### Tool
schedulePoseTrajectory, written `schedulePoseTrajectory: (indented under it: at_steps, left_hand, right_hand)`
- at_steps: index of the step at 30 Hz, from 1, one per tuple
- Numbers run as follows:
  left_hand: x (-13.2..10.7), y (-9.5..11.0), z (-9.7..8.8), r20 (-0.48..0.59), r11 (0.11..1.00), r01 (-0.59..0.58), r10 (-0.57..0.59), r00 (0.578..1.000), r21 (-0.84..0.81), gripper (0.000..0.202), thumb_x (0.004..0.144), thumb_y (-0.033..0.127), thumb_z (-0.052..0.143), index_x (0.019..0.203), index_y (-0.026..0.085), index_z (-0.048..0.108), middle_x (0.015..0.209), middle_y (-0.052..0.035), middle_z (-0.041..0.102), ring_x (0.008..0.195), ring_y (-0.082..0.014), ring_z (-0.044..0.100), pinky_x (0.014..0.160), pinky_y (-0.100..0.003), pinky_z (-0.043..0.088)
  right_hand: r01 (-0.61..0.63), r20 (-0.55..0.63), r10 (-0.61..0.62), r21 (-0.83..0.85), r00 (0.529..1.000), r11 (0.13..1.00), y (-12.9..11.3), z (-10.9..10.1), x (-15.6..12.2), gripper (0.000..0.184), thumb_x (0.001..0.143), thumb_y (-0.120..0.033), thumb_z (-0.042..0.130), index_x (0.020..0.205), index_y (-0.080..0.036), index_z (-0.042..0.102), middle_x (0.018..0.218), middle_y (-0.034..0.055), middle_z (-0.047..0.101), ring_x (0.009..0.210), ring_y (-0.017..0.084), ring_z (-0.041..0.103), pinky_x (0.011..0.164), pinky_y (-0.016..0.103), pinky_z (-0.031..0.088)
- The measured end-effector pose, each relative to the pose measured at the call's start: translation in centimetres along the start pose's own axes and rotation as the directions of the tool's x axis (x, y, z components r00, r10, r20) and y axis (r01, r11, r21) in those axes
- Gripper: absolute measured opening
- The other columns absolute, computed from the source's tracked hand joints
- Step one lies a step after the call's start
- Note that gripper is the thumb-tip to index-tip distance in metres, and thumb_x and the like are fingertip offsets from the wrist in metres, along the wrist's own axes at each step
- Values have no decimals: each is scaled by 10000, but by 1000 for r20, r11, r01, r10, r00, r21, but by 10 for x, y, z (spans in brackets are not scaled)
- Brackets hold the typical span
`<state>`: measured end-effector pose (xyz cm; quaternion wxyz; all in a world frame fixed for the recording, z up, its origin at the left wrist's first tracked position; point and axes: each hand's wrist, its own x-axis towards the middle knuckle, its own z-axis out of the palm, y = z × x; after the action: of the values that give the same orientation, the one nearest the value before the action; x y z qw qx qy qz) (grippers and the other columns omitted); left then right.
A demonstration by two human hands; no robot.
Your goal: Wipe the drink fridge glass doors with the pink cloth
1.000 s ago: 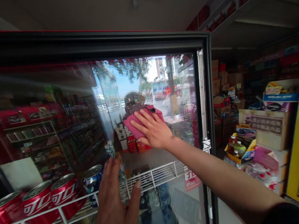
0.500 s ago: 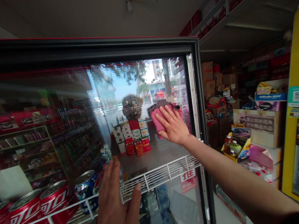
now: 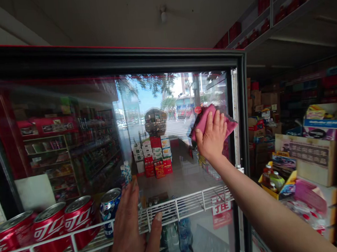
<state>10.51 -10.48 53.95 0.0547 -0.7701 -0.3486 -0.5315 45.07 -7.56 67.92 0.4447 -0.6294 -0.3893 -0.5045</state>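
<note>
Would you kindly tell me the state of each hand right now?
Left hand: open, nothing seen in it.
Right hand: open, flat against the pink cloth.

The cloth (image 3: 201,121), pink with a dark grey border showing at its right corner, is spread in a slightly rumpled, slanted shape under the flat right hand (image 3: 213,135), which covers much of its middle and lower edge. It lies against the far upper-right part of the glass pane (image 3: 182,178), its right corner pointing to the pane's right edge, its left end beside a small red round patch on the glass. The pane stands upright, see-through and shiny, crossed by bright reflections, inside a black frame (image 3: 142,61).
</note>
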Motion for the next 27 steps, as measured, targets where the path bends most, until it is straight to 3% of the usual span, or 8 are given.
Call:
schedulePoseTrajectory:
  at_steps: [5,8,13,15,19,22,24,27]
  left_hand:
    - [2,-6,1,-8,1000,10,-10,1000,-12,852,1049,436,609,1788,318,202,1848,-112,333,1698,-353,365,1362,-628,396]
    - [5,-3,7,6,999,25,-25,1000,-21,862,1043,444,621,1787,331,202,1852,-111,322,1702,-368,353,1348,-644,410]
    - [15,9,20,20,998,-1,2,1000,-55,867,1042,443,623,1788,334,195,1857,-103,311,1716,-361,320,1366,-644,377]
    - [18,14,23,21,998,-16,18,1000,-55,859,1046,434,618,1788,331,197,1858,-101,308,1717,-355,320,1368,-633,378]
    - [20,19,23,9,998,-40,41,999,-47,853,1055,406,612,1789,330,184,1868,-93,285,1719,-342,319,1362,-603,397]
    - [21,15,22,-13,998,-37,36,999,-50,851,1047,406,622,1785,331,204,1862,-85,303,1714,-342,330,1357,-596,409]
    - [21,10,20,-36,998,-26,24,999,-57,856,1043,402,628,1785,328,208,1858,-84,316,1709,-344,341,1365,-599,397]
    - [22,1,19,-67,997,-20,15,998,-78,863,1039,386,632,1788,336,208,1858,-74,318,1703,-342,355,1378,-593,379]
  right_hand:
    - [177,91,-180,41,979,983,-57,-2,4,927,1097,-570,482,1820,-162,69,1894,198,130,1758,439,103,1386,695,205]
    - [348,137,-358,93,924,933,-74,-7,2,950,1090,-609,511,1822,-190,75,1895,176,148,1763,423,96,1400,688,183]
    - [589,251,-604,140,756,796,-50,-19,8,926,1085,-657,519,1819,-251,127,1906,99,143,1763,410,110,1418,659,172]
    - [606,280,-616,131,737,785,-25,-22,15,921,1081,-647,537,1820,-299,111,1907,61,153,1763,400,127,1418,654,180]
    - [511,228,-508,53,830,858,32,-21,32,935,1092,-630,507,1824,-269,51,1908,91,134,1762,401,126,1413,650,193]
    - [404,146,-402,13,904,915,58,-15,43,904,1103,-605,463,1823,-212,83,1906,137,117,1759,416,129,1398,673,208]
    - [319,78,-319,6,945,948,59,-10,48,882,1107,-589,441,1818,-174,126,1898,172,137,1753,434,148,1384,693,226]
    - [213,-19,-213,4,977,977,36,-3,51,886,1106,-578,435,1816,-146,129,1884,213,169,1740,473,170,1355,735,258]
